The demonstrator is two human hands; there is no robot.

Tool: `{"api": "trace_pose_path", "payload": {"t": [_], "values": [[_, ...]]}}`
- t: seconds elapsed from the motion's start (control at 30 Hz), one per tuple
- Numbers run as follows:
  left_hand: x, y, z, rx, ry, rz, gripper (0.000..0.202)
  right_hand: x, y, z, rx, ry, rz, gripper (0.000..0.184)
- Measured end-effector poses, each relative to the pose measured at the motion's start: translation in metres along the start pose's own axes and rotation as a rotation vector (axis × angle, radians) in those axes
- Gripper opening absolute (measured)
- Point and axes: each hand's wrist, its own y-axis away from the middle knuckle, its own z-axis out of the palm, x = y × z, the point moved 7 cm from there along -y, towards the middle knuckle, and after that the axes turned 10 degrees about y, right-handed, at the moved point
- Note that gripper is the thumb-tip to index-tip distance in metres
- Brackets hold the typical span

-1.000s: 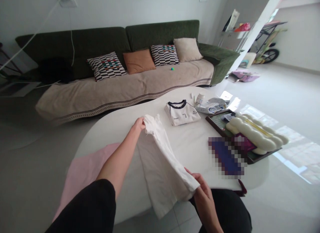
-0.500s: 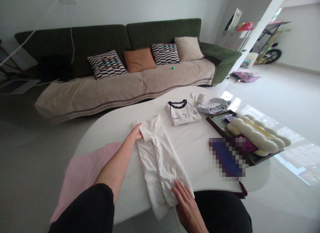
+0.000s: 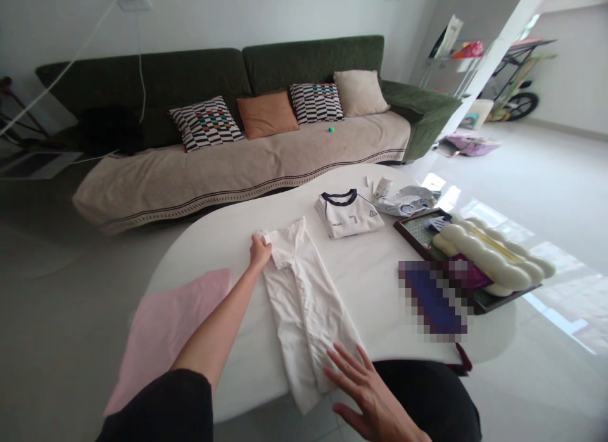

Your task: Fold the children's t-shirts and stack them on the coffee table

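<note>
A long white garment (image 3: 304, 309) lies folded lengthwise on the white table (image 3: 380, 322). My left hand (image 3: 259, 252) is at its top corner, fingers bunched against the cloth; whether they grip it is unclear. My right hand (image 3: 365, 391) hovers with fingers spread by the garment's lower end, on the near side. Its fingertips sit very close to the cloth. A pink cloth (image 3: 171, 328) lies under and beyond my left forearm. Farther off, a folded white jersey with dark collar (image 3: 349, 215) stands on the table.
A wooden tray (image 3: 413, 230) holds a bumpy white foam pad (image 3: 489, 255) at the right, beside a pixelated blue item (image 3: 434, 299). A crumpled plastic packet (image 3: 406, 201) and small tubes lie behind. A green sofa (image 3: 285, 157) stands beyond the table.
The white garment now lies flat and long, no longer lifted as a second ago. My right hand has risen off it with fingers spread. My left hand has drawn to the top corner.
</note>
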Motion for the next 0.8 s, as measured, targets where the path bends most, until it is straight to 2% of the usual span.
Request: {"api": "trace_pose_path", "payload": {"t": [0.03, 0.1, 0.17, 0.2, 0.23, 0.3, 0.4, 0.5, 0.57, 0.63, 0.7, 0.8], "values": [[0.006, 0.013, 0.0, -0.017, -0.091, 0.122, 0.057, 0.007, 0.0, -0.002, 0.008, 0.015, 0.041, 0.05], [0.014, 0.056, 0.015, -0.177, -0.357, 0.426, 0.059, 0.027, -0.001, -0.004, 0.027, 0.057, 0.155, 0.05], [0.0, 0.115, 0.04, -0.453, -0.64, 0.689, 0.058, 0.045, -0.004, 0.001, 0.02, 0.087, 0.217, 0.052], [-0.013, 0.143, 0.048, -0.572, -0.745, 0.748, 0.057, 0.051, -0.006, 0.006, 0.005, 0.102, 0.218, 0.054], [-0.027, 0.168, 0.053, -0.655, -0.83, 0.779, 0.057, 0.055, -0.007, 0.012, -0.014, 0.121, 0.205, 0.056], [-0.049, 0.201, 0.056, -0.728, -0.943, 0.801, 0.054, 0.058, -0.008, 0.023, -0.045, 0.167, 0.174, 0.063], [-0.059, 0.217, 0.051, -0.74, -1.006, 0.8, 0.052, 0.052, -0.004, 0.029, -0.08, 0.215, 0.16, 0.072], [-0.059, 0.223, 0.04, -0.822, -1.031, 0.787, 0.056, 0.041, 0.005, 0.029, -0.155, 0.232, 0.119, 0.086], [-0.063, 0.238, 0.028, -0.929, -1.055, 0.778, 0.069, 0.038, 0.013, 0.028, -0.197, 0.273, 0.089, 0.094], [-0.073, 0.26, 0.015, -1.016, -1.099, 0.775, 0.092, 0.04, 0.018, 0.03, -0.19, 0.35, 0.07, 0.09], [-0.086, 0.279, 0.002, -1.014, -1.166, 0.761, 0.106, 0.044, 0.021, 0.033, -0.142, 0.433, 0.054, 0.084], [-0.096, 0.291, -0.007, -0.893, -1.226, 0.74, 0.096, 0.046, 0.02, 0.037, -0.06, 0.497, 0.038, 0.079]]}}
